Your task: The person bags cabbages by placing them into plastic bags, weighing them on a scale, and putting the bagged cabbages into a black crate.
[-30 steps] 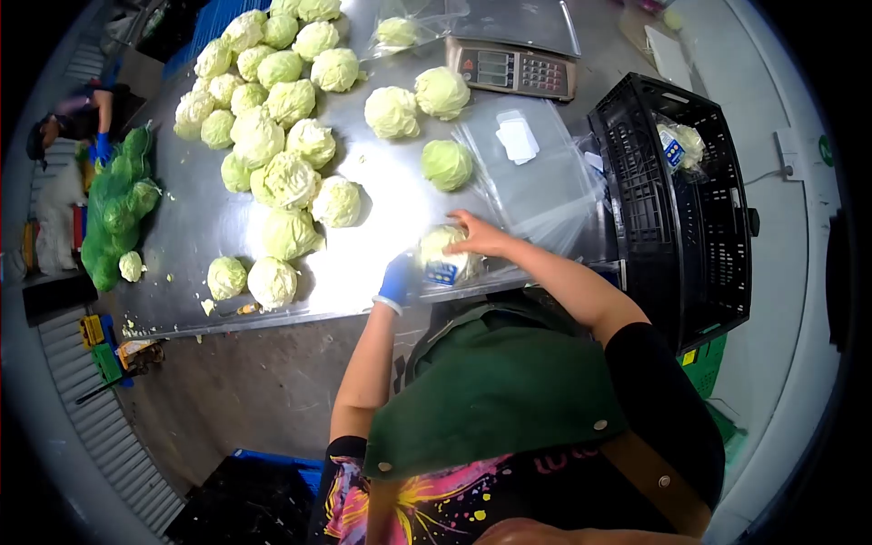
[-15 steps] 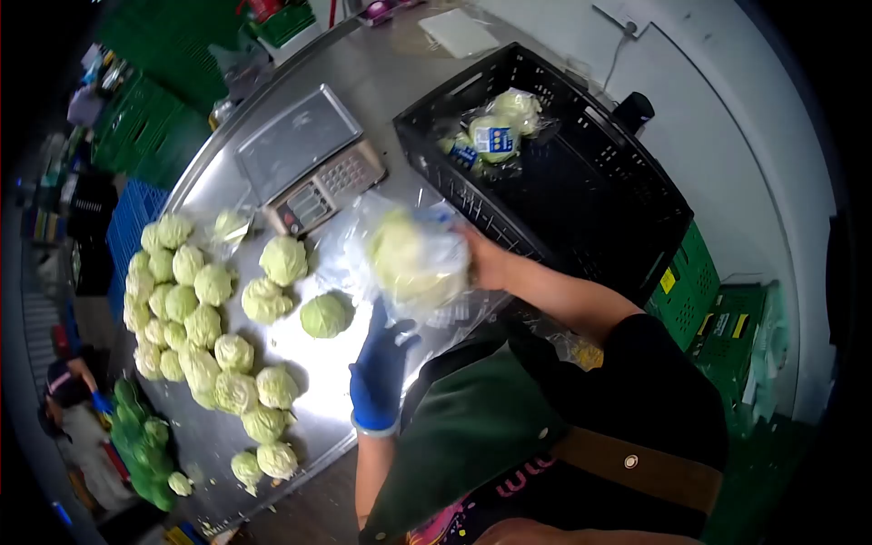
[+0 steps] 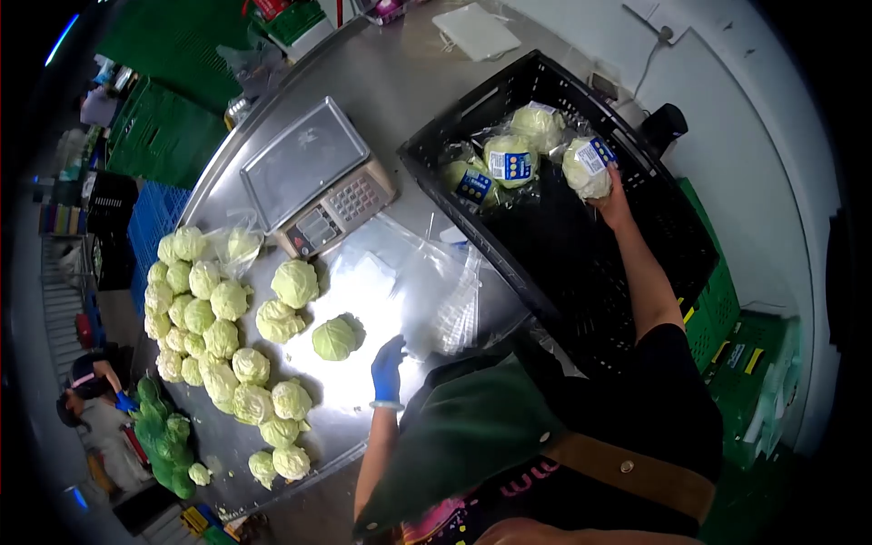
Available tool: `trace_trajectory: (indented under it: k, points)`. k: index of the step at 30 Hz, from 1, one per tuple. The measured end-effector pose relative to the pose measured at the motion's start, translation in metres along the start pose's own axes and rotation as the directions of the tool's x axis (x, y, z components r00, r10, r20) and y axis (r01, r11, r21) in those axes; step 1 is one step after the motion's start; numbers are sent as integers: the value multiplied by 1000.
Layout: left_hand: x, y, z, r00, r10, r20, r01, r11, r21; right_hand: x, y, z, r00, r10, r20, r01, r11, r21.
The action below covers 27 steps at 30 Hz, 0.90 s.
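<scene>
My right hand (image 3: 614,202) is inside the black crate (image 3: 554,263), closed around a wrapped cabbage (image 3: 581,173) with a blue-and-white label. Several other labelled, wrapped cabbages, one of them a wrapped cabbage (image 3: 510,162), lie at the crate's far left end. My left hand (image 3: 388,371), in a blue glove, hovers at the near side of the metal table with fingers stretched out and nothing in it. Beside it lie a loose cabbage (image 3: 334,338) and, to the right, a stack of clear plastic bags (image 3: 454,304).
Several bare cabbages (image 3: 218,336) crowd the table's left side, near a bagged cabbage (image 3: 241,243). A weighing scale (image 3: 331,204) stands behind. Green crates (image 3: 740,363) are at right. Far left, another person (image 3: 95,377) is beside a green net sack (image 3: 163,440).
My right hand has carried the wrapped cabbage from over the table rightward into the black crate. My left hand has come away from it and stays low over the table.
</scene>
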<state>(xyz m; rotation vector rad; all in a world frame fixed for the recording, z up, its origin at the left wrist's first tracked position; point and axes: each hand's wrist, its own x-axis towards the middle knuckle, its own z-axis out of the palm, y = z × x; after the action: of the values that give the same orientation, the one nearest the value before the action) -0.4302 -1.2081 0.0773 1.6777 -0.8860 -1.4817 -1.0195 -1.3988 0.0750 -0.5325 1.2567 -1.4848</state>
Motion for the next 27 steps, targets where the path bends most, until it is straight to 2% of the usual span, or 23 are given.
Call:
trace_trajectory:
  k: [2,3,4,5,6,7,8,9,10,11,12,13,14,15,16,18,20,21,22,23,25,26,27]
  points:
    - [14,-10,11,990,135,36,-138,984,116,11,-7,13,976,160,-146,-165,986,-23]
    - [23,-19,17,988,151,35,-154,985,81,29,13,6,981,-9,-194,-59,938,-343]
    - [32,-21,22,958,279,67,-287,922,262,36,22,12,966,-154,-208,0,804,-594]
    - [41,-20,29,896,424,135,-437,786,437,53,33,0,965,-211,-157,50,733,-678]
    - [48,-21,36,871,471,138,-484,777,403,63,43,-12,959,-265,-101,101,653,-750]
    - [51,-17,44,874,460,154,-463,698,546,63,32,-13,983,-134,-122,-7,646,-763]
    - [55,-13,50,877,450,169,-436,599,672,68,17,-17,998,-16,-54,-37,541,-840]
    - [62,-15,53,864,445,236,-437,431,789,52,5,-6,980,-195,-45,7,258,-966]
    - [68,-18,53,854,424,300,-427,244,871,24,-14,16,934,-356,17,-2,-52,-999]
    - [69,-11,49,852,382,358,-415,75,907,-4,-36,42,896,-415,160,90,-181,-979]
    - [73,1,43,832,299,467,-498,31,867,-27,-52,64,833,-462,304,215,-236,-948]
    - [79,-4,34,865,302,401,-494,365,789,-50,-64,85,778,-480,405,362,-185,-914]
    - [85,-7,25,898,287,334,-438,653,618,-73,-73,110,706,-504,497,506,-132,-852]
    - [79,17,22,912,188,363,-392,654,646,-106,-83,142,858,-362,364,405,40,-914]
    - [71,25,21,986,68,154,-119,927,355,-144,-85,175,956,-174,236,267,185,-946]
    - [70,12,14,932,357,70,-363,920,149,-214,-65,232,888,-128,441,459,294,-838]
    - [42,44,11,840,533,106,-541,806,240,-258,-14,258,586,-175,791,808,199,-555]
    - [23,58,12,873,477,104,-488,862,140,-270,8,278,336,-200,920,942,75,-327]
    - [4,69,12,898,426,110,-431,902,33,-280,28,294,59,-197,979,996,-54,-71]
    - [-10,73,7,894,433,115,-441,896,54,-288,55,298,24,-194,981,998,-49,-34]
    - [-24,54,-10,883,470,-20,-468,881,70,-303,104,305,402,65,913,914,-82,-397]
    - [-28,43,-22,883,460,-89,-453,887,89,-307,110,312,374,64,925,926,-86,-368]
    - [-32,26,-35,874,472,-113,-465,881,88,-308,115,318,396,455,798,917,-151,-369]
